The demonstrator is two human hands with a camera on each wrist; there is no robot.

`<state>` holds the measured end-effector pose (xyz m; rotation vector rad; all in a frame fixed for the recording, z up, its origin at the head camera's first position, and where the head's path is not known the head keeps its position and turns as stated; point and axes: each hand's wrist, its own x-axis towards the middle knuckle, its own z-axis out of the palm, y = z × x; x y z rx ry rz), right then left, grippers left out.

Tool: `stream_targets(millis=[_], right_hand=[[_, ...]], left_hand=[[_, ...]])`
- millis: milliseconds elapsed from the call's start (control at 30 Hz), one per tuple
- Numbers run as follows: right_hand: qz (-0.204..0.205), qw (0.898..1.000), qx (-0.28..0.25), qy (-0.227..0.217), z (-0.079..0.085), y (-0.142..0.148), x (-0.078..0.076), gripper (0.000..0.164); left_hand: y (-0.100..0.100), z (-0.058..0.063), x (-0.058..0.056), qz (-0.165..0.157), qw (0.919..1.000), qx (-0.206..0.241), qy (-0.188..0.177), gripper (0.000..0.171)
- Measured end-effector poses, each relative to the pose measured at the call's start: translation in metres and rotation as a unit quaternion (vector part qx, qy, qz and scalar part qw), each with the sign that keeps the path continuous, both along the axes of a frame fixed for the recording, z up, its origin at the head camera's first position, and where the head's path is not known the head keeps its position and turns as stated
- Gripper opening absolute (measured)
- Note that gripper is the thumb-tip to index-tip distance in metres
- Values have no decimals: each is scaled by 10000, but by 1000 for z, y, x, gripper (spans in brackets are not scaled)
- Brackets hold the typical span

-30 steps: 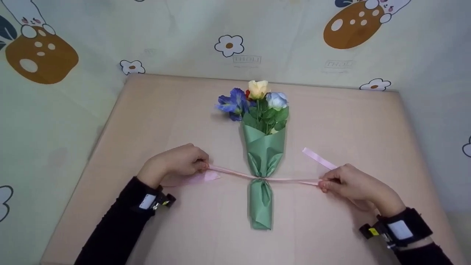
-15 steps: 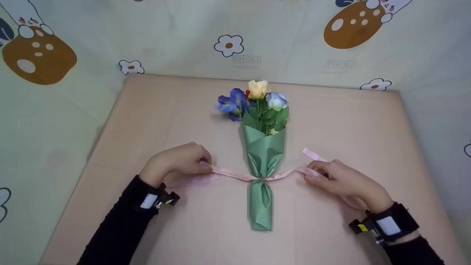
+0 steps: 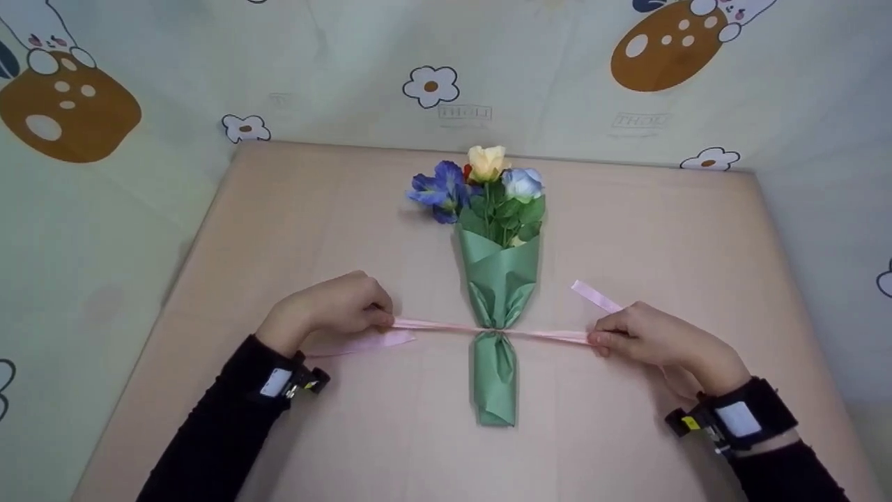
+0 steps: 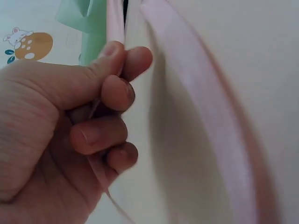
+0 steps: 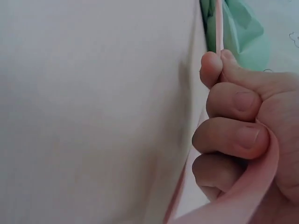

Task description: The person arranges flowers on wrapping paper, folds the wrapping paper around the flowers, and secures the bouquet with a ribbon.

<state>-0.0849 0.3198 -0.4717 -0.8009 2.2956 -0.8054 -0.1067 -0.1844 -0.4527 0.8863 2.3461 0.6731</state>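
Observation:
A bouquet wrapped in green paper [image 3: 503, 272] lies upright in the middle of the table, its blue, cream and pale blue flowers [image 3: 486, 164] at the far end. Round its narrow waist runs a pink ribbon [image 3: 446, 325], pulled straight out to both sides. The left hand [image 3: 341, 303] pinches one side of the ribbon between thumb and forefinger; the left wrist view shows the other fingers curled, with a loose ribbon length [image 4: 205, 93] beside them. On the other side the right hand [image 3: 651, 338] pinches the ribbon, and its tail [image 5: 252, 186] passes through the curled fingers.
The table [image 3: 313, 209] has a pale pinkish cover. Behind it and at the sides hangs a light cloth [image 3: 348, 56] printed with flowers and fruit. One ribbon end [image 3: 592, 294] lies beyond the right hand, another [image 3: 376, 343] below the left hand.
Half a second ago the ribbon hung slack on the right; now it is taut on both sides. The right hand has moved slightly outward, and the bouquet has shifted a little away from the person.

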Motion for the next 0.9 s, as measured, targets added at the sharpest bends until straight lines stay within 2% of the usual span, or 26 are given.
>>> stream_targets(millis=[133,233,433,700,900], right_hand=[[53,9995,-176,-267,-4,2,2,24],[121,9990,-295,-303,-6,3,4,25],[78,9995,-80,-299,1,2,8,25],[-149,9983,292,475,2,-3,10,21],[-313,9986,197,371,3,0,9,22]], left_hand=[[-6,-5,0,-96,9996,250,-114,21],[-9,-7,1,-52,9991,366,-210,23],[-7,-8,3,-33,9990,419,-160,21],[-6,-7,0,130,9987,418,273,21],[-6,-3,1,268,9992,280,74,26]])
